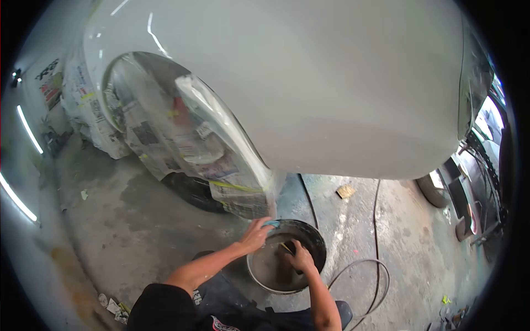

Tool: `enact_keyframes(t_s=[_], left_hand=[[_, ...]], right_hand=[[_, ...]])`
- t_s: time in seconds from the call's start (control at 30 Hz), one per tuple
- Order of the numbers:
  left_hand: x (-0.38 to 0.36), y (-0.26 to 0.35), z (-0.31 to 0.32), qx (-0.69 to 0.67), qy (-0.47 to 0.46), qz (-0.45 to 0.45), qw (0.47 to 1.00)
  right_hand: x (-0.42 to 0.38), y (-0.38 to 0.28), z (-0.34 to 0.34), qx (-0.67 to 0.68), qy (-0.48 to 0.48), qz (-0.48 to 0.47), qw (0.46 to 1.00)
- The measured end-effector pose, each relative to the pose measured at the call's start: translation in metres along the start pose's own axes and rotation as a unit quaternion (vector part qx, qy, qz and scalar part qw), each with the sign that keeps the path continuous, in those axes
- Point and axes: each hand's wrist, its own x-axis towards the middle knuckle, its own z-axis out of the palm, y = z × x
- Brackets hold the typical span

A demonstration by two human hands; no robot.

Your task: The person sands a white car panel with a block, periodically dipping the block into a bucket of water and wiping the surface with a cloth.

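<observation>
My left hand [255, 234] is at the upper left rim of a round dark bucket [318, 243], its fingers closed on a small teal cloth-like piece [271, 223]. Over the murky water [266, 261] inside the bucket, my right hand [301, 257] grips a dark block [288, 247] with a thin yellowish edge. Above the bucket is the grey car body panel [353, 99]. Newspaper and clear plastic film [187, 138] cover the wheel and wheel arch to the left.
A dark tyre [190, 192] shows beneath the masking. A thin hose [377, 220] loops on the concrete floor right of the bucket. A yellowish sponge-like piece [345, 191] lies under the car. Another wheel [433, 190] and dark car parts stand at the right.
</observation>
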Motion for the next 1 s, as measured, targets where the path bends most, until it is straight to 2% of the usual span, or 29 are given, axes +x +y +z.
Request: enact_keyframes(t_s=[0.03, 0.17, 0.33, 0.47, 0.57, 0.67, 0.73, 0.83, 0.93, 1.0], left_hand=[[-0.010, -0.004, 0.010, -0.010, 0.007, -0.063, 0.998], [-0.004, 0.001, 0.013, -0.038, 0.028, -0.113, 0.992], [-0.001, 0.008, 0.003, 0.010, -0.011, -0.151, 0.988], [-0.001, 0.004, 0.004, -0.030, 0.016, -0.164, 0.986], [-0.003, 0.002, 0.007, -0.057, 0.033, -0.156, 0.986], [-0.005, -0.001, 0.015, -0.086, 0.077, -0.150, 0.982], [-0.006, -0.003, 0.015, -0.116, 0.095, -0.156, 0.976], [-0.005, -0.005, 0.015, -0.143, 0.106, -0.169, 0.969], [-0.007, -0.008, 0.022, -0.142, 0.120, -0.156, 0.970], [-0.004, -0.010, 0.019, -0.146, 0.115, -0.158, 0.970]], right_hand=[[0.016, 0.009, 0.014, -0.009, -0.021, -0.003, 1.000], [0.090, 0.039, 0.079, -0.097, -0.137, 0.039, 0.985], [0.115, 0.085, 0.200, -0.160, -0.027, 0.048, 0.986], [0.076, 0.062, 0.210, -0.254, -0.017, -0.006, 0.967], [0.081, 0.086, 0.216, -0.264, -0.029, -0.049, 0.963], [0.094, 0.108, 0.226, -0.260, -0.001, -0.102, 0.960], [0.113, 0.078, 0.184, -0.201, -0.192, -0.002, 0.960], [0.071, -0.012, 0.076, -0.296, -0.114, -0.017, 0.948], [0.017, -0.096, -0.043, -0.193, -0.028, -0.063, 0.979], [-0.003, -0.158, -0.103, -0.237, 0.075, -0.153, 0.957]])
